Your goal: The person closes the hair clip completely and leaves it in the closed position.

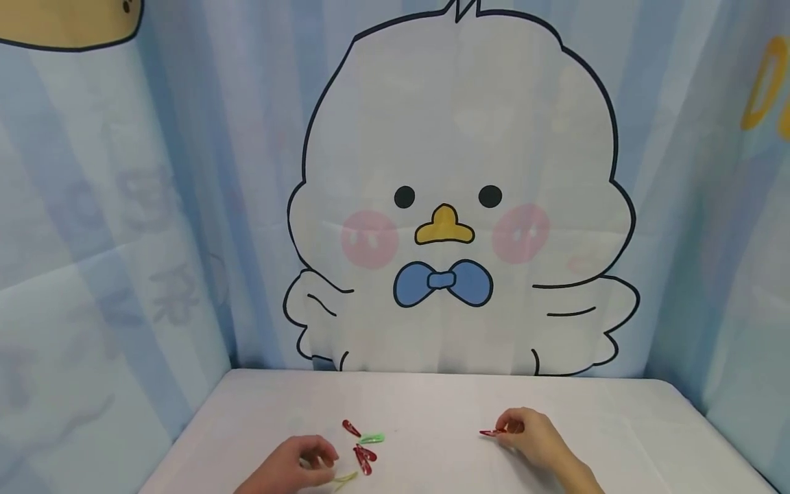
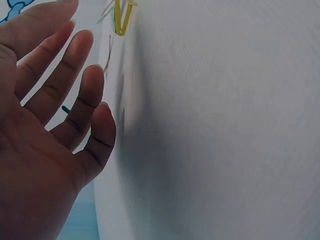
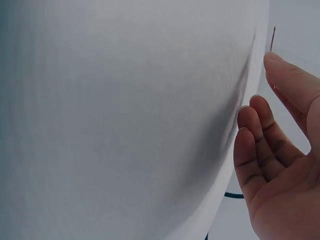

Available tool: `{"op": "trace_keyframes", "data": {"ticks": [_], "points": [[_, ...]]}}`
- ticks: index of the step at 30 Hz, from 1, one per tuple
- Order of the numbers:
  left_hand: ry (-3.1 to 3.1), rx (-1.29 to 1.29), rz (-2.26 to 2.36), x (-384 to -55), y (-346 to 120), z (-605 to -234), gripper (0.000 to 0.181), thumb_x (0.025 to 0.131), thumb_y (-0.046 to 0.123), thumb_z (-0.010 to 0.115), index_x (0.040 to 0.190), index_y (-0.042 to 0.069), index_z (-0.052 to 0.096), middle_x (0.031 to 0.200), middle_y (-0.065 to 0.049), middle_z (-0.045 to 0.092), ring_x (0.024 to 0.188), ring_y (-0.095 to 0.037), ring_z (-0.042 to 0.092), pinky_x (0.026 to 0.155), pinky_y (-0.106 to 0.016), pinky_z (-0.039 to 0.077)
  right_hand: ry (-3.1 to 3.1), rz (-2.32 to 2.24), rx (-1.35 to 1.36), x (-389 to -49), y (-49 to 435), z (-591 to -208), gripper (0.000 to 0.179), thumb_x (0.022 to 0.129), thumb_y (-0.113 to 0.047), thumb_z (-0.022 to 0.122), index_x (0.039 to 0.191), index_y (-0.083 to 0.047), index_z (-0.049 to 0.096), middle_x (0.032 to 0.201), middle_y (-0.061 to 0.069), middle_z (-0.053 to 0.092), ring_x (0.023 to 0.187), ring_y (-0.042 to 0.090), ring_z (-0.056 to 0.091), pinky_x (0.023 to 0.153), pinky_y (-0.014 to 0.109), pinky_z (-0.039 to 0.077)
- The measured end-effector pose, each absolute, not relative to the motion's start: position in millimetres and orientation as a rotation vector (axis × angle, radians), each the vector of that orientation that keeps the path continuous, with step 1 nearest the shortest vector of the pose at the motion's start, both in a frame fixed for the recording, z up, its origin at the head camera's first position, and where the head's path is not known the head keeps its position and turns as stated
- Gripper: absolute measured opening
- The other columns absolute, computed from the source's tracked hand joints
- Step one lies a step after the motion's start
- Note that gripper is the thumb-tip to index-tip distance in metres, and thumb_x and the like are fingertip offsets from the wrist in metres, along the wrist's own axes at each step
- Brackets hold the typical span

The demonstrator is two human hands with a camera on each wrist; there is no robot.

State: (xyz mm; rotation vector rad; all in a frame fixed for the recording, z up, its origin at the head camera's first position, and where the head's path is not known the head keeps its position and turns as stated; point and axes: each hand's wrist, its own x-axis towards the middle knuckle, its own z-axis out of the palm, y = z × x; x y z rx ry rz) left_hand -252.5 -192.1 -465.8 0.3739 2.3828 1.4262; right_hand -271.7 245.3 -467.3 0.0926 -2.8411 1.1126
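Observation:
My right hand (image 1: 533,437) pinches a red snap hair clip (image 1: 487,433) between thumb and fingers, low over the right part of the table. Edge-on, that clip (image 3: 273,39) shows as a thin line past the fingertips in the right wrist view. On the left, my left hand (image 1: 295,461) has loosely bent fingers with nothing between them. Just beside its fingertips lies a yellow hair clip (image 1: 347,477). Farther right are a green clip (image 1: 372,438), a red clip (image 1: 351,428) and overlapping red clips (image 1: 365,461). The left wrist view catches the yellow clip (image 2: 121,20) near its top edge.
A white table (image 1: 432,418) bears everything. Behind it hangs a pale blue striped curtain (image 1: 259,206) printed with a large white chick (image 1: 457,123), and more curtain (image 1: 722,274) stands at the right side.

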Motion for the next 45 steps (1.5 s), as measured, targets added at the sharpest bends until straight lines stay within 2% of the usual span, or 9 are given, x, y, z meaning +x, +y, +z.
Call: {"op": "trace_keyframes", "data": {"ticks": [5, 12, 19, 34, 45], "points": [[2.354, 0.427, 1.408, -253, -195, -470, 0.013, 0.092, 0.011, 0.071, 0.103, 0.003, 0.070, 0.091, -0.003, 0.064, 0.079, -0.021, 0.055, 0.073, -0.038, 0.047, -2.864, 1.090, 0.107, -275, 249, -469, 0.017, 0.080, -0.007, 0.083, 0.082, -0.016, 0.068, 0.078, -0.001, 0.054, 0.074, 0.017, 0.049, 0.070, 0.035, 0.041], [2.346, 0.400, 1.390, -252, -194, -477, 0.011, 0.091, 0.007, 0.071, 0.102, 0.005, 0.070, 0.088, -0.003, 0.062, 0.078, -0.021, 0.053, 0.073, -0.037, 0.044, -2.889, 1.069, 0.136, -277, 250, -469, 0.017, 0.080, -0.004, 0.082, 0.081, -0.014, 0.068, 0.076, -0.001, 0.053, 0.073, 0.018, 0.048, 0.068, 0.035, 0.040], [2.384, 0.433, 1.342, -254, -192, -480, 0.009, 0.088, 0.004, 0.071, 0.096, 0.006, 0.071, 0.084, -0.003, 0.061, 0.076, -0.021, 0.053, 0.071, -0.036, 0.043, -2.911, 1.068, 0.119, -278, 249, -468, 0.017, 0.081, -0.003, 0.081, 0.082, -0.014, 0.068, 0.077, 0.000, 0.053, 0.073, 0.018, 0.048, 0.068, 0.036, 0.039], [2.438, 0.382, 1.294, -256, -186, -480, 0.004, 0.092, 0.010, 0.070, 0.089, 0.007, 0.072, 0.082, -0.003, 0.060, 0.077, -0.020, 0.053, 0.073, -0.037, 0.044, -2.930, 1.096, 0.046, -275, 249, -465, 0.008, 0.087, -0.007, 0.076, 0.089, -0.013, 0.071, 0.078, 0.001, 0.053, 0.072, 0.019, 0.048, 0.065, 0.035, 0.040], [2.459, 0.470, 1.383, -258, -189, -470, 0.007, 0.094, 0.011, 0.070, 0.091, 0.005, 0.072, 0.081, -0.001, 0.062, 0.076, -0.020, 0.054, 0.070, -0.036, 0.046, -2.895, 1.067, 0.037, -273, 251, -462, 0.008, 0.087, -0.015, 0.077, 0.093, -0.013, 0.071, 0.075, -0.001, 0.053, 0.068, 0.017, 0.048, 0.063, 0.033, 0.040]]}}
